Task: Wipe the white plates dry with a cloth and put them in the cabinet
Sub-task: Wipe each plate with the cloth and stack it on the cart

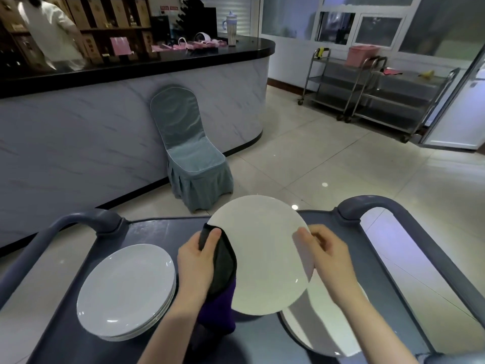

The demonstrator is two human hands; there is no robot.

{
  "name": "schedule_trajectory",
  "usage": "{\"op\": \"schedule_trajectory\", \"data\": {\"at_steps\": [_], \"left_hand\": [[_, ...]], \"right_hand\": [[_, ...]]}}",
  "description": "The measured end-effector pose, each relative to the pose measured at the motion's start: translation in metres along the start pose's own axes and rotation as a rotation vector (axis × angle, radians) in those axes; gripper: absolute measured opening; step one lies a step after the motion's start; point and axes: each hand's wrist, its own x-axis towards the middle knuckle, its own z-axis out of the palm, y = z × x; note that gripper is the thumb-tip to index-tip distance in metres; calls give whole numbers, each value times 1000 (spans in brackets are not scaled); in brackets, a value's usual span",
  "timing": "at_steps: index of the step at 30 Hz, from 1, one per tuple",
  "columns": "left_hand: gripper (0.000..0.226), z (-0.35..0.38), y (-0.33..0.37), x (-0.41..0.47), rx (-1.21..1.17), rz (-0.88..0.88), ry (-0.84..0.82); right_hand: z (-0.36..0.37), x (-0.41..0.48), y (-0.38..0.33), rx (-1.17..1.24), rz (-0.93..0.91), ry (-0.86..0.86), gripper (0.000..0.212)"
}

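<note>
A white plate (262,253) is held tilted above the dark grey cart (147,227). My left hand (195,261) grips its left rim through a dark grey and purple cloth (223,269), thumb on top of the cloth. My right hand (328,258) holds the plate's right rim, fingers curled around the edge. A stack of several white plates (126,290) lies on the cart to the left. Another stack of white plates (328,327) lies on the cart under my right arm, partly hidden.
The cart has grey handles at left (86,219) and right (372,203). Beyond it stand a covered chair (191,153), a curved marble counter (78,132), and steel trolleys (367,88) at far right. A person (49,30) stands behind the counter.
</note>
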Motion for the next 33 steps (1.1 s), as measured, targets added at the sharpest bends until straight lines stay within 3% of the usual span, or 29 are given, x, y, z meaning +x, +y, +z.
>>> {"op": "schedule_trajectory", "data": {"at_steps": [6,10,14,17,20,23,26,28,31,33], "left_hand": [[29,3,18,7,212,379,-423],[23,6,20,5,224,379,-434],[21,1,1,-9,85,144,-223],[26,0,-5,-10,80,42,-179],[24,-2,5,1,173,160,-247],[28,-1,22,7,297,354,-451],[27,1,27,5,362,411,-585],[24,-1,18,-1,247,342,-488],[30,-5,-5,-15,77,135,-197],[32,-3,-14,-18,87,35,-135]], "right_hand": [[5,11,-16,-401,-206,-421,12],[8,10,-10,-370,-231,-355,26],[-1,14,-7,-156,-141,-151,28],[0,11,2,-96,-53,-38,31],[3,8,5,-138,-87,-107,30],[11,9,4,-282,-190,-268,33],[17,8,1,-395,-251,-387,31],[11,9,-1,-321,-243,-344,26],[3,12,-1,-151,-147,-152,29],[5,11,3,-149,-104,-97,32]]}}
